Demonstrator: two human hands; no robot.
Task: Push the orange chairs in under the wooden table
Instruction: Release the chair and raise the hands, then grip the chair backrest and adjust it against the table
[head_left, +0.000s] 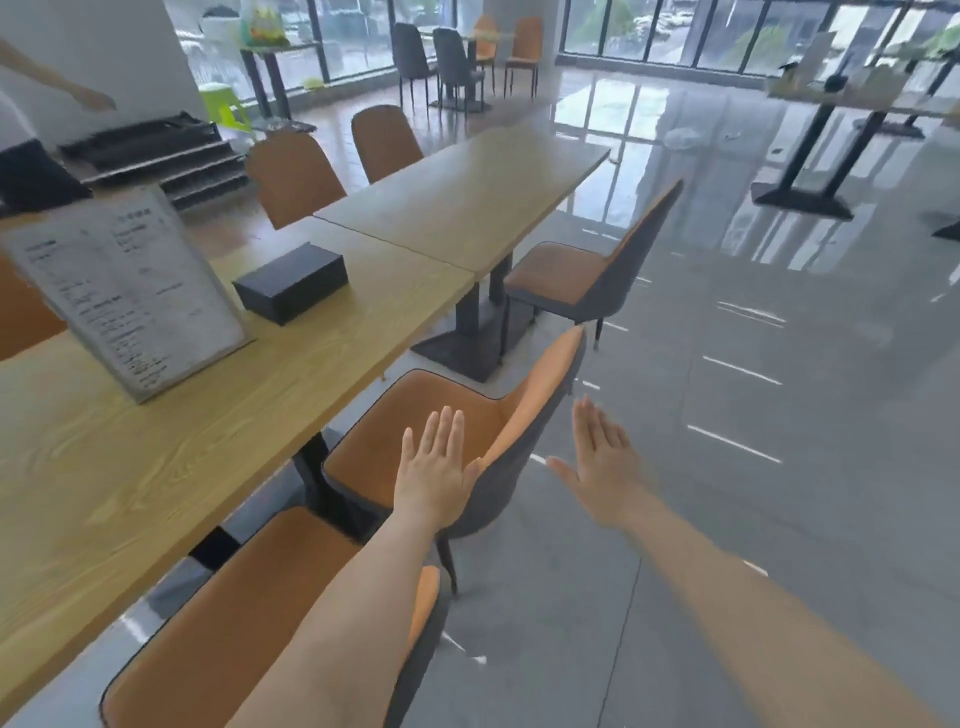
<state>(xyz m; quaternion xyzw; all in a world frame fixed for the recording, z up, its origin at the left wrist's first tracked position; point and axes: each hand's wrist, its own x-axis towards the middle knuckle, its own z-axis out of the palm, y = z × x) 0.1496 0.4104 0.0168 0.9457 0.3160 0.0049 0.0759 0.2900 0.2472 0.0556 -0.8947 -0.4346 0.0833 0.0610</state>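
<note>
A long wooden table runs from the near left to the middle. Three orange chairs with grey backs stand along its right side. The nearest chair lies under my left forearm, its seat partly under the table. The middle chair stands out from the table edge. My left hand is flat with straight fingers over its seat and backrest. My right hand is flat too, in the air just right of the backrest, touching nothing. The far chair stands well out from the table.
A menu stand and a black box sit on the table. Two more orange chairs stand on the table's far side. A person's arm shows at top left. Glossy grey floor spreads right; another table base stands far right.
</note>
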